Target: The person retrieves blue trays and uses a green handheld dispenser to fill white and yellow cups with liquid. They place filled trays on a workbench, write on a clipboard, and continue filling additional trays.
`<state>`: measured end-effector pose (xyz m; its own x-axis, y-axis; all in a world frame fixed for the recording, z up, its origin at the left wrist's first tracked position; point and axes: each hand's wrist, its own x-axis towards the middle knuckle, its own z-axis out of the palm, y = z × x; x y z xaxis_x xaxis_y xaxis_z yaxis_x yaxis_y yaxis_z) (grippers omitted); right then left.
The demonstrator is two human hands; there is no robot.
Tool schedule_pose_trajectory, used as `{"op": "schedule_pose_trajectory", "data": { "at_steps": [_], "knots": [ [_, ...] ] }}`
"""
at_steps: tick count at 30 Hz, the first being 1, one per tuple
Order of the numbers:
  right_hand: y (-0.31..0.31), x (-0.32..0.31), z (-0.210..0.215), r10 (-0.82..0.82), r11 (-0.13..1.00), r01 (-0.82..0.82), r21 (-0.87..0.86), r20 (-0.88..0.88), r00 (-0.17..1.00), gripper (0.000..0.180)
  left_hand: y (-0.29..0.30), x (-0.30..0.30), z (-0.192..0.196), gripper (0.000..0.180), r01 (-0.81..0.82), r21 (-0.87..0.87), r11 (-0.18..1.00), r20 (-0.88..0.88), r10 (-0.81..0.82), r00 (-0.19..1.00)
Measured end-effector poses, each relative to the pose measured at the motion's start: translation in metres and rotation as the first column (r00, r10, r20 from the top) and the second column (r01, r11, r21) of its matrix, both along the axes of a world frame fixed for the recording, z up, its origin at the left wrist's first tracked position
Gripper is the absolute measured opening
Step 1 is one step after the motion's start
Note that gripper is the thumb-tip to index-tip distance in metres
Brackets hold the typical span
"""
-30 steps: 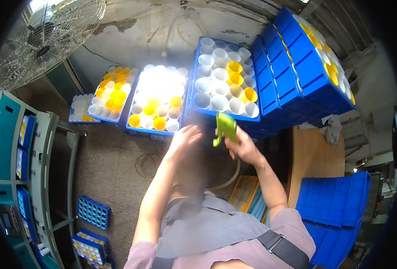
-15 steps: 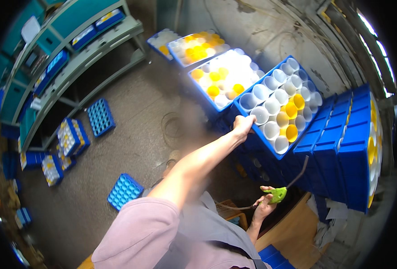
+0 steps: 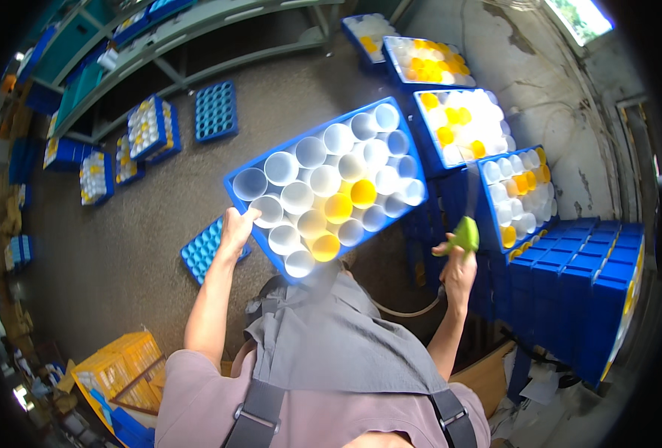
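Note:
My left hand (image 3: 234,230) is closed on the near left edge of a blue crate (image 3: 270,257), which is held up tilted in front of me. White cylindrical cups (image 3: 297,197) fill it in rows, with a few yellow cups (image 3: 338,207) among them, their open ends facing me. To the right, my right hand (image 3: 459,270) grips a green air blow gun (image 3: 465,235) whose thin nozzle points away from me. A pale hose (image 3: 404,313) runs from the gun toward my body.
Stacked blue crates of white and yellow cups (image 3: 462,123) line the wall on the right. More blue crates (image 3: 577,261) stand on their sides nearby. A light blue tray (image 3: 200,250) lies on the floor at left, another tray (image 3: 216,110) farther off, below a long workbench (image 3: 166,45).
The crate has come off the stack at right and swung left in front of me with my left hand. My right hand has moved up with the blow gun.

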<state>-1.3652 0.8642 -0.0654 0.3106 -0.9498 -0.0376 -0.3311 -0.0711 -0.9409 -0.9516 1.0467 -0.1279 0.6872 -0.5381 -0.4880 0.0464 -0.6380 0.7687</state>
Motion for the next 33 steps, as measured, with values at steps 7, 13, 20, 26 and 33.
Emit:
{"op": "schedule_pose_trajectory", "data": {
  "at_steps": [7, 13, 20, 26, 33],
  "knots": [
    [0.113, 0.224, -0.023, 0.667, 0.526, -0.837, 0.148, -0.682, 0.299, 0.037, 0.091, 0.022, -0.039, 0.038, -0.305, 0.394, 0.867, 0.382, 0.148, 0.912],
    [0.134, 0.261, -0.023, 0.627, 0.504, -0.861, 0.068, -0.714, 0.311, 0.043, 0.160, 0.045, -0.061, 0.040, -0.318, 0.424, 0.848, 0.339, 0.177, 0.924],
    [0.079, 0.254, -0.045, 0.484, 0.566, -0.824, 0.001, -0.810, 0.331, 0.052, 0.183, 0.050, -0.071, 0.044, -0.345, 0.376, 0.860, 0.311, 0.233, 0.921],
    [0.007, 0.256, -0.063, 0.453, 0.731, -0.671, 0.120, -0.821, 0.347, 0.059, 0.196, 0.037, -0.069, 0.039, -0.395, 0.221, 0.892, 0.284, 0.328, 0.901],
    [-0.040, 0.261, -0.042, 0.504, 0.748, -0.645, 0.159, -0.768, 0.395, 0.059, 0.200, 0.010, -0.067, 0.038, -0.366, 0.094, 0.926, 0.267, 0.331, 0.905]
  ]
}}
